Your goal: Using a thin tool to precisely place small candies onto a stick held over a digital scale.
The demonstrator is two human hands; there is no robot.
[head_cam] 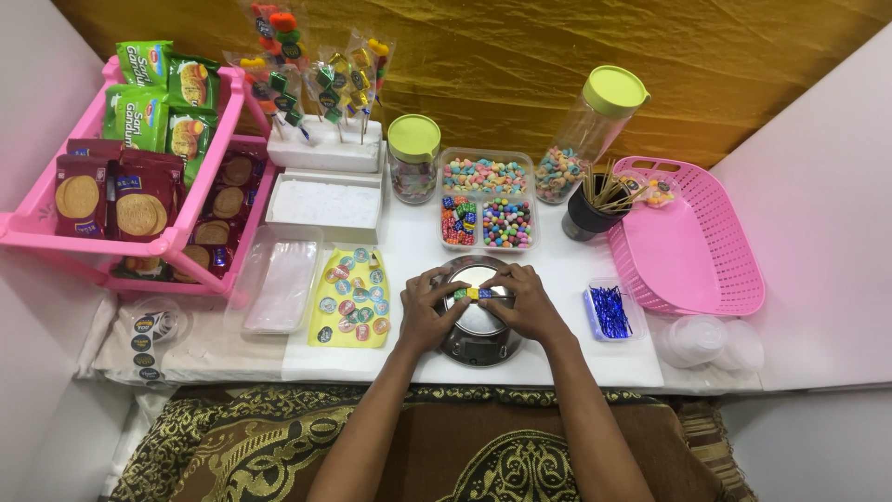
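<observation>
My left hand (426, 311) and my right hand (528, 302) meet over a round metal kitchen scale (476, 340) at the front middle of the white table. Between the fingertips of both hands is a short row of small coloured candy cubes (473, 294), green, yellow and blue, seemingly on a thin skewer. It is held just above the scale's shiny pan. Both hands pinch the ends of this row.
A divided clear box of coloured candies (485, 197) stands behind the scale, flanked by two green-lidded jars (413, 158) (591, 130). A black cup of wooden skewers (595, 206), a pink basket (692, 244), a sticker sheet (351, 297), a pink biscuit rack (139, 177) and finished candy skewers in foam (321, 93) surround it.
</observation>
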